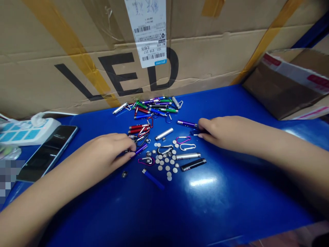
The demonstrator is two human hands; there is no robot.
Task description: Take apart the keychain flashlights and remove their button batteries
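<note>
My left hand [115, 147] has its fingers closed at the end of a small purple flashlight tube [141, 150]. In my right hand [216, 129] is the end of another purple mini flashlight [187, 123]; a dark clip hangs under its fingers. Between the hands are a silver tube [163, 134], a pink carabiner [183, 139], a white carabiner [187, 147] and a black carabiner [165, 149]. Several button cells [167, 168] are scattered below them. Nearer me lie a black tube [193, 164] and a blue tube [153, 179]. Red flashlights [138, 129] sit just beyond my left fingers.
A pile of coloured mini flashlights [159, 107] lies at the back, against a large cardboard box [200, 65] marked LED. At left are a phone [48, 151] and a white power strip [32, 132]. An open carton [280, 85] stands at right on the blue table [231, 199].
</note>
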